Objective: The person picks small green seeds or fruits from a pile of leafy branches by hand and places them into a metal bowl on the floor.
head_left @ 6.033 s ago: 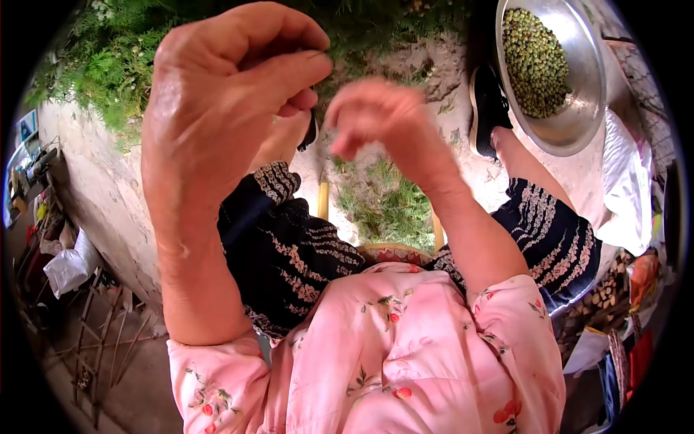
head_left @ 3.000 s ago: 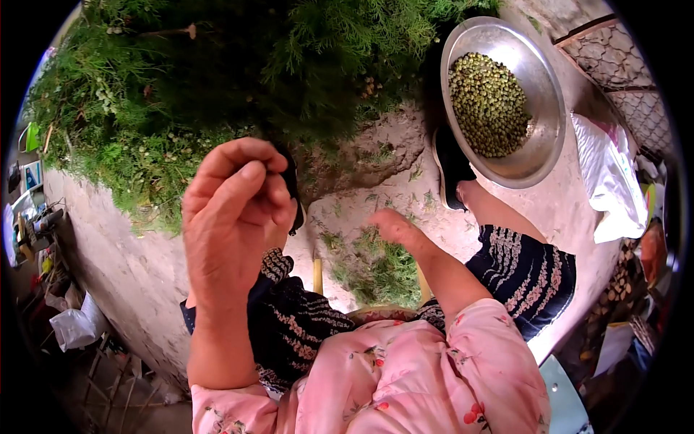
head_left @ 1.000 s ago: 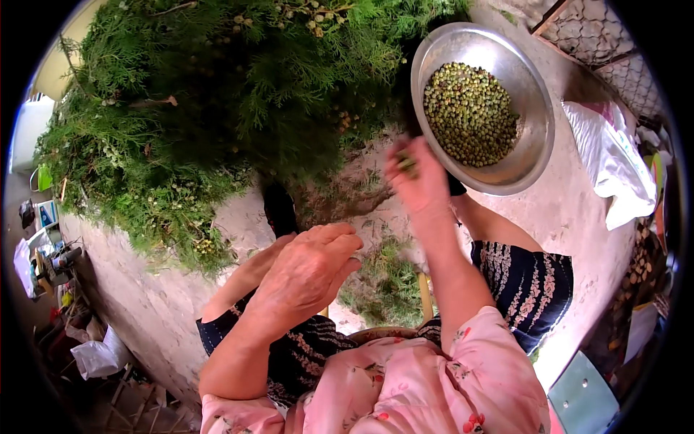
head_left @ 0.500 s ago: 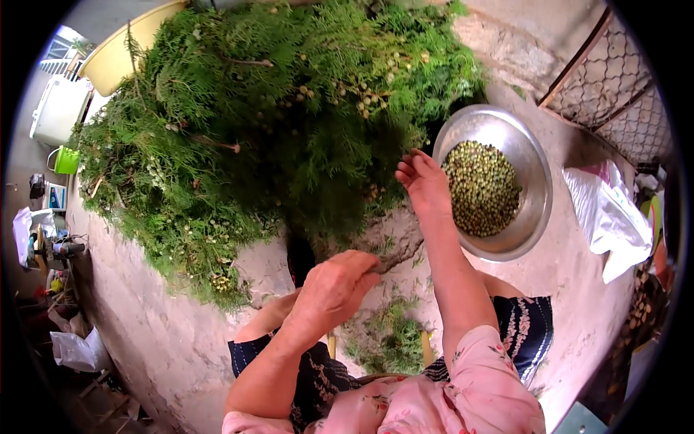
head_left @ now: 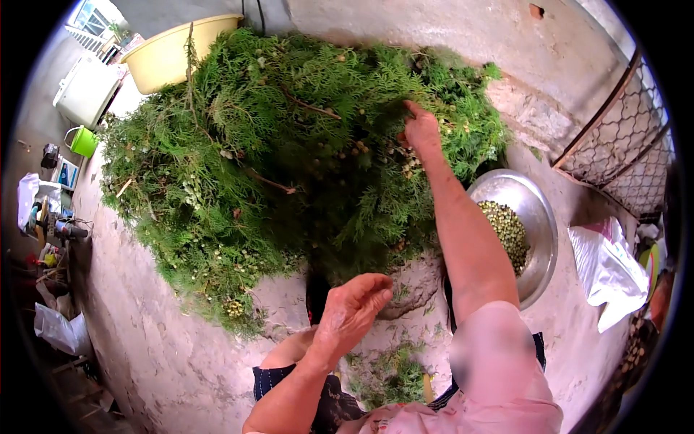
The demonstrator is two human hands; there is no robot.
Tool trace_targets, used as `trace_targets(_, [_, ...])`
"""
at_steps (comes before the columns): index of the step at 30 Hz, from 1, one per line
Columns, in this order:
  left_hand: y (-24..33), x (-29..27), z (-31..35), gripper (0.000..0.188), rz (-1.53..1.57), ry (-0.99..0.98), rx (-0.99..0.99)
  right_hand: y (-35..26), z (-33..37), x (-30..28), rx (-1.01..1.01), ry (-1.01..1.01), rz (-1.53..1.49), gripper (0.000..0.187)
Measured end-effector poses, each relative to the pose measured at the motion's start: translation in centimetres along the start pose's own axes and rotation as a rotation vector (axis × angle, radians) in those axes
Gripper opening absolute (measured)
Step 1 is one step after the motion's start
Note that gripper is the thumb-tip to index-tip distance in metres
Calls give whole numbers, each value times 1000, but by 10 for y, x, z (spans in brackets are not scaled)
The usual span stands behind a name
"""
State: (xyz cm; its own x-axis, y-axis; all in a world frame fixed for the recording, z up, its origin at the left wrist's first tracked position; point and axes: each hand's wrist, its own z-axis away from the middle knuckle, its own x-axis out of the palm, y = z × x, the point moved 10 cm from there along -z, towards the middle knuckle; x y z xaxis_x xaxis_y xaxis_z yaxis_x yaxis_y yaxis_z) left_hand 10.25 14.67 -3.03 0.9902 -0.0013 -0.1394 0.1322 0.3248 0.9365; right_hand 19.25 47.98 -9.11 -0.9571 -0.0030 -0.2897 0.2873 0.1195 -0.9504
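A big heap of green conifer branches (head_left: 217, 137) with small pale round cones lies in front of me. My right hand (head_left: 421, 132) reaches over the right side of the heap, its index finger stretched towards the sprigs and the thumb apart. Nothing shows in its fingers. My left hand (head_left: 353, 315) hovers before the near edge of the heap, loosely cupped, with no object visible in it; its palm is hidden. Right of the heap stands a metal basin (head_left: 543, 242) holding many small green cones (head_left: 508, 235), partly covered by my right forearm.
Behind the heap are a yellow tub (head_left: 177, 54) and a wall (head_left: 405, 25). A green bucket (head_left: 83, 142) and white container (head_left: 87, 90) stand left. At right are a wire-mesh panel (head_left: 618, 141) and white sack (head_left: 607, 267). Loose sprigs (head_left: 394, 376) lie by my legs.
My right hand has moved from beside the basin up and forward over the heap, its index finger now extended. My left hand stays near the front edge, its fingers looser. The view has shifted.
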Motion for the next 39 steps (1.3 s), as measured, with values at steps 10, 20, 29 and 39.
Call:
trace_targets(10, [3, -3, 4, 20, 12, -5, 102, -12, -15, 37, -17, -131, 809, 39])
trace_targets(20, [8, -6, 2, 22, -87, -6, 144, -123, 25, 20, -326, 18, 839, 16])
trace_targets(29, [10, -26, 6, 22, 120, 122, 178, -69, 53, 13, -106, -74, 617, 19])
trace_targets(39, [-10, -74, 14, 22, 709, 190, 120, -159, 80, 126, -373, -222, 862, 23])
